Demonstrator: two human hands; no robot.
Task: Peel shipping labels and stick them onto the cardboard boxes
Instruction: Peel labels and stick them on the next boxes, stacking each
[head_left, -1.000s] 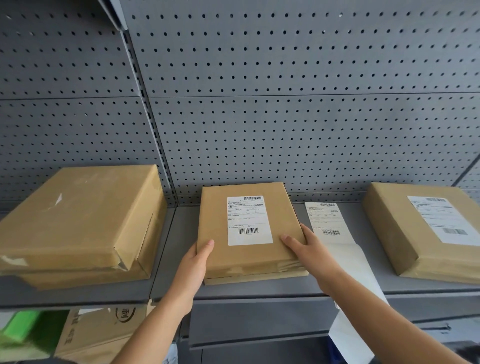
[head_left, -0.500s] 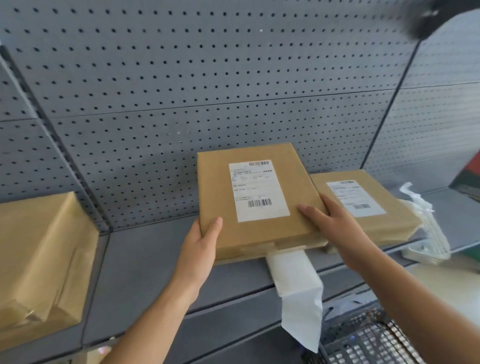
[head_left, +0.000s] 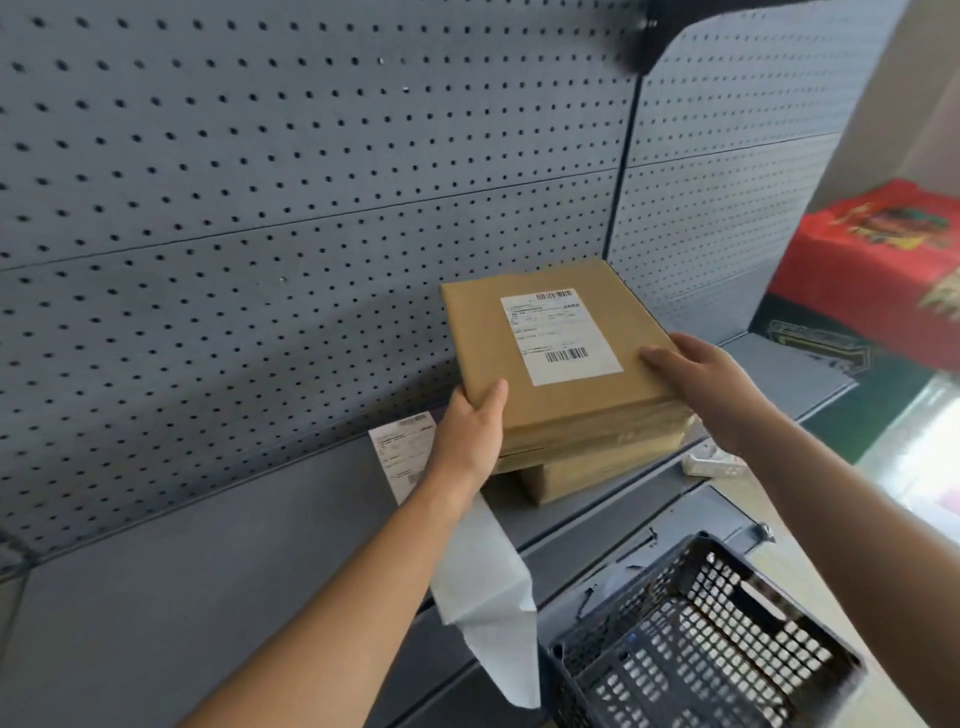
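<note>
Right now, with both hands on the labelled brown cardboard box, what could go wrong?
The labelled brown cardboard box lies skewed over the plain cardboard box beneath, overhanging it toward the left hand; released so, it may tip. That arm crosses the white label strip, whose loose tail hangs off the grey metal shelf; pulling back could drag it down.

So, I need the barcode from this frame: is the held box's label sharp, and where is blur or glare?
Head view: the white shipping label on the brown cardboard box is soft, bars visible, text unreadable; head view: the red printed box is blurred, and the floor beside it glares.
</note>
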